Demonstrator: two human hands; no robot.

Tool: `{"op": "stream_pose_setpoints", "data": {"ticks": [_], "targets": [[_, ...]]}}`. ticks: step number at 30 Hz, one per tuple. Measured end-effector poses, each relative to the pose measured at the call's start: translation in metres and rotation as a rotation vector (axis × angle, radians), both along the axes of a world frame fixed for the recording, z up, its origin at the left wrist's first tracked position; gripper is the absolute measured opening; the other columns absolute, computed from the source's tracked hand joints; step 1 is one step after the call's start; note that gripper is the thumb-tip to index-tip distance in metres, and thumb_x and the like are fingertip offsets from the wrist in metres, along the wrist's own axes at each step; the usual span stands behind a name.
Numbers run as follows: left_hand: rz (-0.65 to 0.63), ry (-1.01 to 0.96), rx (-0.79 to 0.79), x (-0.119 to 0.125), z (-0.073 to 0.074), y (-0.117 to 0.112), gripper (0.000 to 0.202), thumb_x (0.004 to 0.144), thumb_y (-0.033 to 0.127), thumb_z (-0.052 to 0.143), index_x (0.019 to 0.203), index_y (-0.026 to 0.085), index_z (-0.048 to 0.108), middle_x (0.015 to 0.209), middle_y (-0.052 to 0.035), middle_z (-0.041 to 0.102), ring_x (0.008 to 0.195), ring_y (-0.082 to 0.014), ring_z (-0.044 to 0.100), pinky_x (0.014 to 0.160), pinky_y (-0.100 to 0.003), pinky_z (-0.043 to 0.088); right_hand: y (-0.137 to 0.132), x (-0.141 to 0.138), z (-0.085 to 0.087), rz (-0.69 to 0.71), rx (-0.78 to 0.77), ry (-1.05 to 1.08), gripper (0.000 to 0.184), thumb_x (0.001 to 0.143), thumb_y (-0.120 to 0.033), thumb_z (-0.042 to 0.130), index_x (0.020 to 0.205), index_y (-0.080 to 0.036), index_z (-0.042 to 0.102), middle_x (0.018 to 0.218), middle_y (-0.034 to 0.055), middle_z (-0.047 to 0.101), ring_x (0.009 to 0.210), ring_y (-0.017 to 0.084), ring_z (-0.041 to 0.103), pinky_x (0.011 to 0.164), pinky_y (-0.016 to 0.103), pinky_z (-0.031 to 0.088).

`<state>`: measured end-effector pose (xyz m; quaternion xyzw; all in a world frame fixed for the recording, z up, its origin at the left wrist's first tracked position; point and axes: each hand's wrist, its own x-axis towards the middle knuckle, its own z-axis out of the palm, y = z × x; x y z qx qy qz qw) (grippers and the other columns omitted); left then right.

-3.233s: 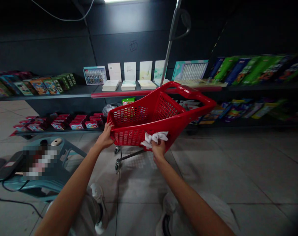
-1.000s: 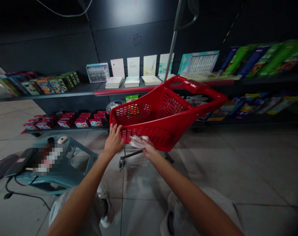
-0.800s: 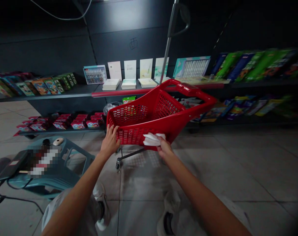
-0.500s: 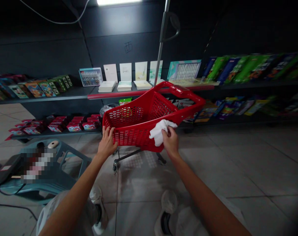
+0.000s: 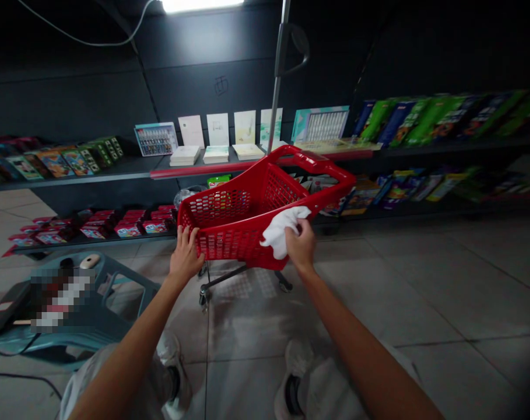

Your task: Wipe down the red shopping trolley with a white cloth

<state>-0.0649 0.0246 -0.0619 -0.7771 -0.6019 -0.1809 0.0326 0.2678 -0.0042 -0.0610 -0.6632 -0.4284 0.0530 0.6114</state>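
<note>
A red plastic shopping cart (image 5: 230,244) on a dark wheeled frame stands before me, its handle end to the right. My left hand (image 5: 185,254) holds the basket's front corner at the left, fingers over its edge. Bunched in my right hand (image 5: 300,246) is a white cloth (image 5: 278,231), pressed against the outside of the basket's near side, toward the handle. The fingertips of that hand are partly hidden in the cloth's folds. Mesh-like holes pattern the basket walls, and no goods show inside.
Behind the cart runs a dark shelf (image 5: 136,170) bearing books (image 5: 217,153), boxes (image 5: 72,160) and green and blue packets (image 5: 426,122). A metal pole (image 5: 274,96) rises behind the basket. At the lower left, a blue-grey stool (image 5: 116,318) carries several items.
The whole view has shifted slightly, so the shelf and cart sit a little further left. The right hand and cloth remain against the basket's side; the left hand keeps its hold on the corner.
</note>
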Motion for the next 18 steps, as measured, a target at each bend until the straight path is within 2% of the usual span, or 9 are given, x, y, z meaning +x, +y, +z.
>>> {"op": "stream_pose_setpoints", "data": {"ticks": [3, 5, 8, 11, 13, 15, 16, 18], "targets": [[0.007, -0.014, 0.004, 0.003, -0.001, -0.001, 0.076, 0.087, 0.027, 0.058, 0.159, 0.016, 0.035, 0.171, -0.016, 0.028, 0.164, -0.0349, 0.005, 0.116, -0.052, 0.051, -0.007, 0.044, 0.01, -0.22, 0.119, -0.015, 0.043, 0.079, -0.037, 0.052, 0.113, -0.014, 0.064, 0.115, 0.0185, 0.07, 0.106, 0.031, 0.065, 0.1, 0.046, 0.049], [0.001, -0.026, -0.001, 0.004, -0.001, -0.002, 0.076, 0.087, 0.026, 0.058, 0.158, 0.015, 0.034, 0.17, -0.0168, 0.028, 0.164, -0.0361, 0.004, 0.117, -0.053, 0.051, -0.011, 0.066, 0.012, -0.276, 0.151, -0.133, 0.042, 0.079, -0.036, 0.051, 0.113, -0.015, 0.063, 0.118, 0.0191, 0.068, 0.112, 0.032, 0.062, 0.103, 0.047, 0.046], [-0.01, -0.043, -0.011, 0.004, 0.001, -0.003, 0.075, 0.087, 0.026, 0.059, 0.157, 0.016, 0.035, 0.169, -0.0177, 0.029, 0.164, -0.0371, 0.005, 0.115, -0.055, 0.052, -0.014, 0.077, 0.004, -0.216, 0.083, -0.308, 0.038, 0.078, -0.033, 0.051, 0.109, -0.016, 0.063, 0.114, 0.0179, 0.068, 0.111, 0.032, 0.062, 0.102, 0.047, 0.047], [-0.017, -0.06, -0.022, 0.004, 0.002, -0.003, 0.076, 0.086, 0.027, 0.06, 0.157, 0.017, 0.035, 0.169, -0.0172, 0.03, 0.164, -0.0374, 0.006, 0.112, -0.056, 0.054, -0.01, 0.071, -0.014, -0.157, -0.099, -0.339, 0.035, 0.08, -0.034, 0.053, 0.109, -0.017, 0.064, 0.112, 0.0178, 0.07, 0.107, 0.031, 0.064, 0.097, 0.045, 0.05], [-0.019, -0.063, -0.026, 0.003, 0.002, -0.003, 0.075, 0.086, 0.028, 0.06, 0.157, 0.018, 0.035, 0.169, -0.0168, 0.03, 0.164, -0.0376, 0.006, 0.113, -0.056, 0.053, -0.006, 0.068, -0.03, -0.15, -0.246, -0.253, 0.028, 0.079, -0.034, 0.059, 0.101, -0.018, 0.067, 0.106, 0.0178, 0.072, 0.103, 0.031, 0.067, 0.095, 0.044, 0.05], [-0.025, -0.064, -0.024, 0.003, 0.002, -0.002, 0.075, 0.087, 0.029, 0.06, 0.156, 0.017, 0.036, 0.168, -0.0171, 0.031, 0.164, -0.0379, 0.005, 0.116, -0.057, 0.051, -0.002, 0.068, -0.05, -0.087, -0.364, -0.04, 0.012, 0.07, -0.028, 0.068, 0.08, -0.021, 0.066, 0.087, 0.0135, 0.073, 0.099, 0.031, 0.07, 0.095, 0.044, 0.051], [-0.029, -0.065, -0.022, 0.003, 0.001, -0.002, 0.074, 0.087, 0.029, 0.06, 0.156, 0.017, 0.036, 0.168, -0.0172, 0.031, 0.164, -0.038, 0.005, 0.116, -0.057, 0.05, -0.001, 0.067, -0.06, -0.035, -0.4, 0.083, 0.01, 0.065, -0.024, 0.071, 0.068, -0.023, 0.062, 0.075, 0.0098, 0.07, 0.096, 0.031, 0.071, 0.095, 0.044, 0.051], [-0.038, -0.074, -0.015, 0.002, 0.0, -0.002, 0.075, 0.087, 0.029, 0.06, 0.156, 0.016, 0.035, 0.168, -0.0182, 0.031, 0.164, -0.0383, 0.004, 0.118, -0.057, 0.049, -0.001, 0.062, -0.082, 0.071, -0.417, 0.278, 0.022, 0.058, -0.017, 0.072, 0.052, -0.024, 0.053, 0.055, 0.0021, 0.06, 0.088, 0.03, 0.073, 0.091, 0.042, 0.054]]}}
